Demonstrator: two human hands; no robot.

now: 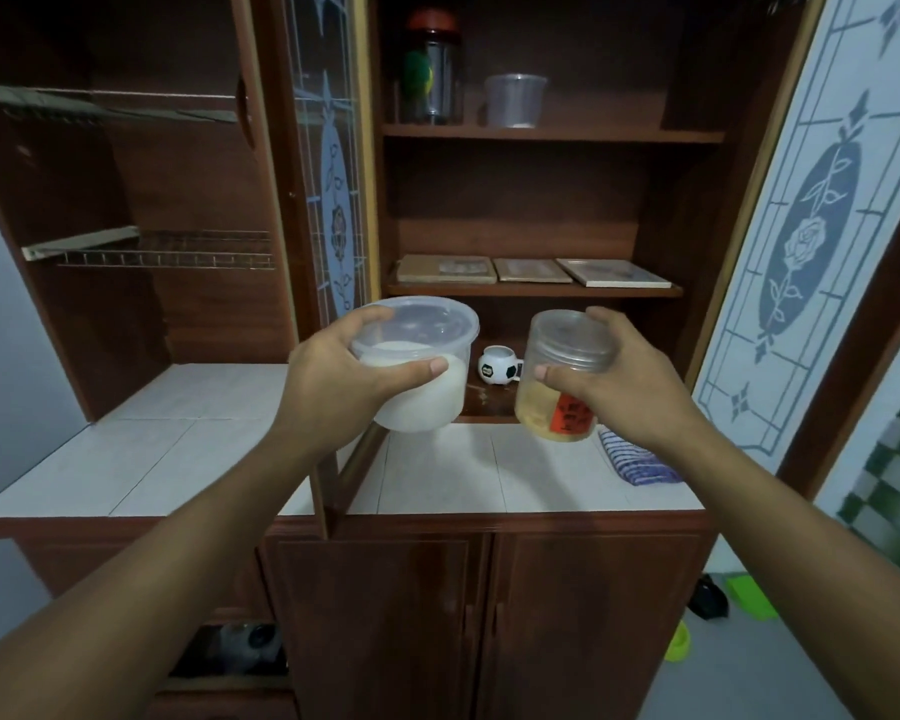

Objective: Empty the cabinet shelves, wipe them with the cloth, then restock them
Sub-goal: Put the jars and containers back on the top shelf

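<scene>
My left hand [344,371] grips a clear lidded tub [427,350] holding white powder, raised in front of the open cabinet. My right hand [614,376] grips a clear jar [557,402] with yellowish contents and a red label, held just over the tiled counter [437,475]. A blue striped cloth [637,457] lies on the counter at the right. A football-patterned mug [500,366] stands on the lowest shelf. Three flat tiles [531,270] lie on the middle shelf. On the top shelf stand a red-lidded jar [432,75] and an empty clear tub [515,100].
Two glass doors with rose patterns stand open, the left door [328,163] in the middle and the right door [811,220] at the right. A wire rack [167,249] hangs in the left compartment. Closed lower doors [489,615] sit under the counter. Green items [749,597] lie on the floor.
</scene>
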